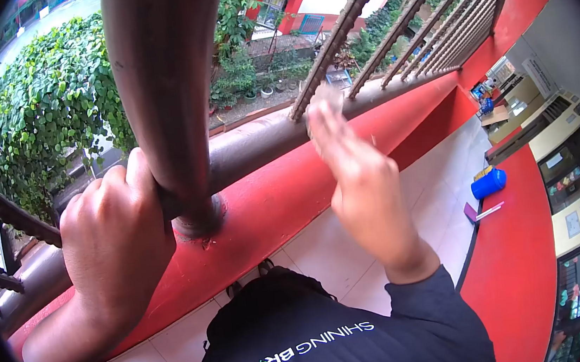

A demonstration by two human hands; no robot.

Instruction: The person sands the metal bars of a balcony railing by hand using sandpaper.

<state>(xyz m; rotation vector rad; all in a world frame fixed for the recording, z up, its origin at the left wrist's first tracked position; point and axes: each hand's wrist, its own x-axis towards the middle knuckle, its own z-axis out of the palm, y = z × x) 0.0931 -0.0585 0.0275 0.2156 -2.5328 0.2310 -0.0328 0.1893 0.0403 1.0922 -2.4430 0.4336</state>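
My left hand (115,235) is wrapped round the brown horizontal rail pipe (248,150), just left of the thick upright post (162,74). Its knuckles face up, and the fingertips are hidden behind the pipe. My right hand (361,180) is raised over the same pipe, close to the lower end of a ridged metal bar (338,38). Its fingers are pressed together and blurred towards the tips. Something pale and smeared (327,99) shows at the fingertips, too blurred to name.
A red ledge (270,197) runs below the rail, beside a tiled floor (318,249). Several more ridged bars (442,16) line the railing to the right. Leafy vines (48,100) grow outside. A blue bucket (488,183) and a purple dustpan (471,213) are by the far wall.
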